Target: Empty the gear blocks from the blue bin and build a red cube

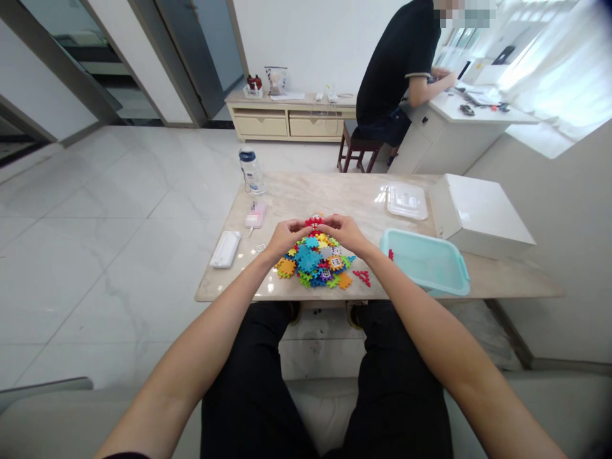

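Both my hands meet over a pile of colourful plastic gear-edged building pieces (308, 258) near the table's front edge. A red toothed building piece (314, 222) sits between my fingertips, just above the far side of the pile. My left hand (287, 236) grips it from the left, fingers closed. From the other side my right hand (345, 231) pinches it too. Blue, yellow, orange and green pieces lie heaped below, some with black-and-white printed squares. A loose red triangular piece (362, 278) lies right of the pile.
A light-blue plastic tub (425, 258) stands at right, its clear lid (406, 201) behind it, beside a white box (485, 207). At left are a water bottle (252, 172), a pink device (255, 215) and a white packet (225, 249). Another person (396, 70) sits at a far desk.
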### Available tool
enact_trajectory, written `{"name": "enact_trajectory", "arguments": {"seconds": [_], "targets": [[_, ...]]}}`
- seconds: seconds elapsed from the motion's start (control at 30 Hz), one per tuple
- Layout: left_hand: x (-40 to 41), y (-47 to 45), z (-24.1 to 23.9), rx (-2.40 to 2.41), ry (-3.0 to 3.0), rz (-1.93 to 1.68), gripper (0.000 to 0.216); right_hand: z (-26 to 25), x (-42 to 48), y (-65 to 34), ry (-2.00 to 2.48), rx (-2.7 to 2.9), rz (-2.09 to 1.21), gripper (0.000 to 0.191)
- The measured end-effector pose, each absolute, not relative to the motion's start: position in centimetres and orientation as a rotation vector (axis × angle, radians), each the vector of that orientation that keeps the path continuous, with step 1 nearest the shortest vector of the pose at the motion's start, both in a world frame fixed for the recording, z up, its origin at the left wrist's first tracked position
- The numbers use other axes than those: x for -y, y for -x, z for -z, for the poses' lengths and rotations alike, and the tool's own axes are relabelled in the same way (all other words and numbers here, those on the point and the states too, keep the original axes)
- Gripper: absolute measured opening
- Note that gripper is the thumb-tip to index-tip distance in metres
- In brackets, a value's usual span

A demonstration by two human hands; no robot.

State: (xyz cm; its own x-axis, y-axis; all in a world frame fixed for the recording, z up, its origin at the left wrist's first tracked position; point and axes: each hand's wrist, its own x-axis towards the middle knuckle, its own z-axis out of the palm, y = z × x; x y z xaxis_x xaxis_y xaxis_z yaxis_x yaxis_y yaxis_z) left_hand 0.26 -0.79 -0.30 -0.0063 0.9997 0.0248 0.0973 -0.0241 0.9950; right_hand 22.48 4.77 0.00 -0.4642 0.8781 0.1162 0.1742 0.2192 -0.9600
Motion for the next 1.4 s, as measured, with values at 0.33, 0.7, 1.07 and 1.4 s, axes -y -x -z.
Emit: {"name": "enact_trajectory", "arguments": {"seconds": [0.33,0.7,1.07,1.4], "targets": [[0.7,3.0,0.6,-1.536,-1.006,-1.311,0.041,2.0,-6.9,-21.2,1.088,1.813,-1.148,0.030],[2.6,8.5,2.1,-1.701,-0.783,-1.420,0.044,5.6,-8.3,-12.5,1.413,2.262,-0.644,0.035],[3.6,10.8,4.0,-1.832,-0.832,-1.410,0.027,7.2,-7.0,-5.1,1.609,2.411,-0.386,0.037],[2.7,11.1,5.0,-1.889,-0.836,-1.448,0.031,8.6,-6.9,-3.6,1.754,2.407,-0.466,0.045]]}}
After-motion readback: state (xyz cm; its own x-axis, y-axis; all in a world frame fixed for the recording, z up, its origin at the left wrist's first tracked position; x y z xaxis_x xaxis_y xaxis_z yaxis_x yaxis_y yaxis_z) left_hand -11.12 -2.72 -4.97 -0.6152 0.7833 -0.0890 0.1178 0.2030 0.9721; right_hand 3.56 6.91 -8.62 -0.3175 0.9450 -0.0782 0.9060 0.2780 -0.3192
